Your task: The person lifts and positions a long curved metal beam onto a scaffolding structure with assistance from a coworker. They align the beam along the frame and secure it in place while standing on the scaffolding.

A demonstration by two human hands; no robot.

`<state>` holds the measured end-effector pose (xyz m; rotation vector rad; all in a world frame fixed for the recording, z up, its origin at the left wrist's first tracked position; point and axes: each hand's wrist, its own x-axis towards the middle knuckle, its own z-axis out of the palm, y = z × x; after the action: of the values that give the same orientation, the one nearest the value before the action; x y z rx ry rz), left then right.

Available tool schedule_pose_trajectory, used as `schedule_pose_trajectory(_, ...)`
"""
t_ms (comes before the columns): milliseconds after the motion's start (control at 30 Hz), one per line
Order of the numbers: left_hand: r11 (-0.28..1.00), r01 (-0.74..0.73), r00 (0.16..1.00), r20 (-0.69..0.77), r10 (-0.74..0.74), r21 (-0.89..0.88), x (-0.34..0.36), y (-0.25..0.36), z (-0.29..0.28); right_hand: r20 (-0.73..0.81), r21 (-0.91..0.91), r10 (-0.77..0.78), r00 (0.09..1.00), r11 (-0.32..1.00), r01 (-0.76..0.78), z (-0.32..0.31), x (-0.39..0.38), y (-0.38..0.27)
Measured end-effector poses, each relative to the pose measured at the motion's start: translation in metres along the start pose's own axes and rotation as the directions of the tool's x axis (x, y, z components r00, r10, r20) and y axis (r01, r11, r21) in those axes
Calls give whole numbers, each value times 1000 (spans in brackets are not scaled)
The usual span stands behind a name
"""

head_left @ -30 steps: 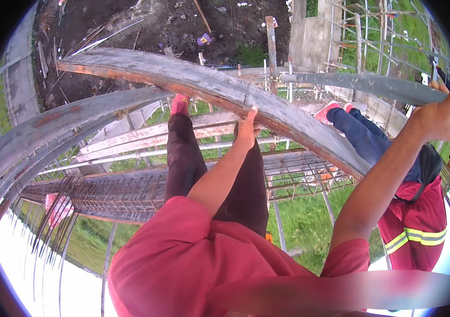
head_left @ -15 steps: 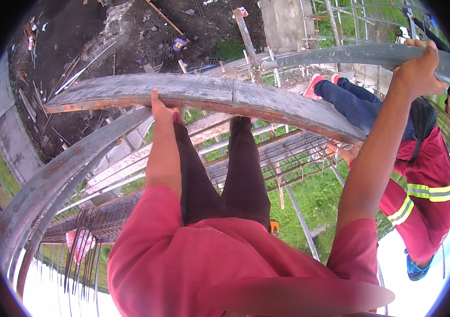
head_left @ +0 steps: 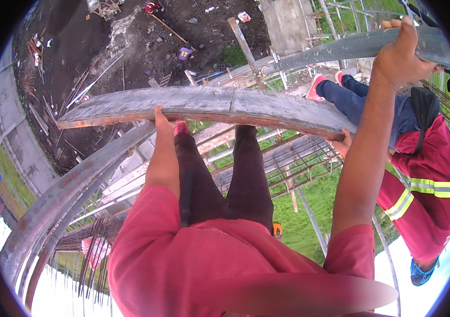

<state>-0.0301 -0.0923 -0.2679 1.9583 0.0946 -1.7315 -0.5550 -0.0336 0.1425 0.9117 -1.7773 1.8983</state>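
Grey board in hand, apparently not set down; your left fingers clamp edge, right fingers wrap pipe.

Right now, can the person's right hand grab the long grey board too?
Probably not as things stand: the right hand is wrapped around the grey pipe, so it would likely have to let go first. Only the left hand is at the edge of the long grey board.
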Motion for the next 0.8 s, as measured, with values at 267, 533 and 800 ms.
schedule_pose_trajectory(267,972,12,982,181,-55,233,-66,-17,28,39,-205,220,975,956,-208,4,-20,-8)
schedule_pose_trajectory(533,974,66,988,123,-95,216,-206,-111,94,6,-328,238,971,918,-223,-5,-24,-22)
schedule_pose_trajectory(800,818,336,652,511,-560,467,-359,-205,133,65,-381,320,945,883,-273,-20,-23,-37)
